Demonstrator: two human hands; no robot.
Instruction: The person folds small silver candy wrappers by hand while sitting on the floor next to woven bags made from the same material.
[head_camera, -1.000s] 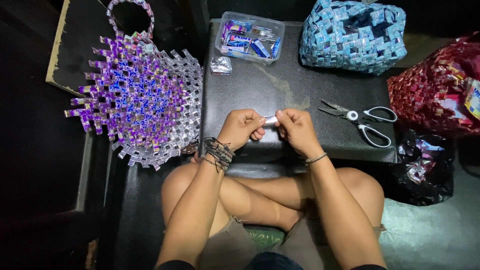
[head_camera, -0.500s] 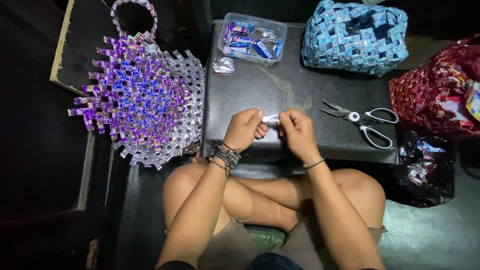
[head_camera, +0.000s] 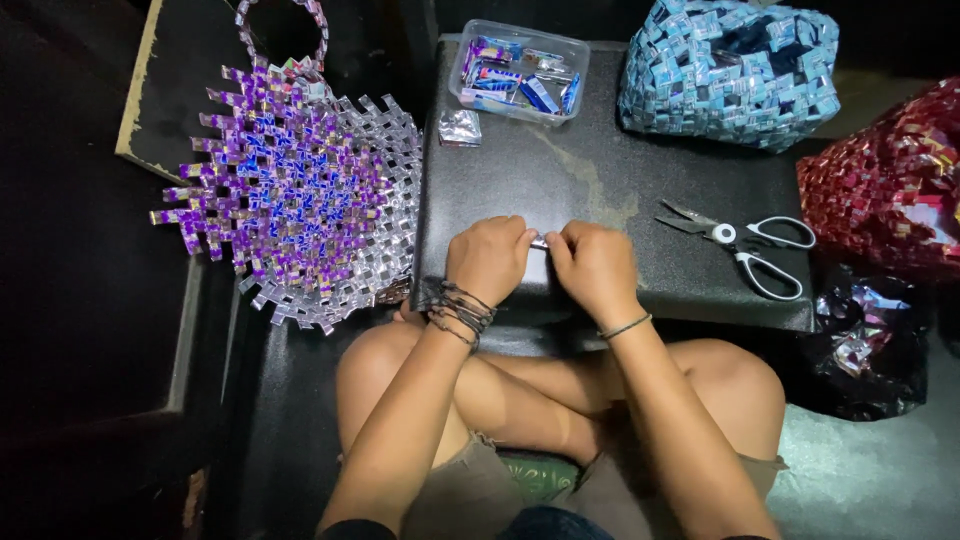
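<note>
A dark padded worktop (head_camera: 600, 180) fills the middle of the view, with a purple-and-silver woven panel (head_camera: 290, 190) hanging off its left edge, a blue woven bag (head_camera: 730, 70) at the far right corner and a red woven piece (head_camera: 890, 190) just beyond the right edge. Further back stands a clear tub (head_camera: 520, 72) of folded wrappers, a loose foil square (head_camera: 460, 127) beside it; white-handled scissors (head_camera: 745, 245) lie well apart to the right, blades pointing left. Near the front edge, the left hand (head_camera: 490, 260) and right hand (head_camera: 597, 268) meet knuckle to knuckle, each grip pinched closed on one end of a small silvery strip (head_camera: 540, 243). The strip lies crosswise, long axis left to right, bridging the narrow gap between the thumbs, equally close to both hands; most of it is hidden, so it is probably a folded wrapper.
</note>
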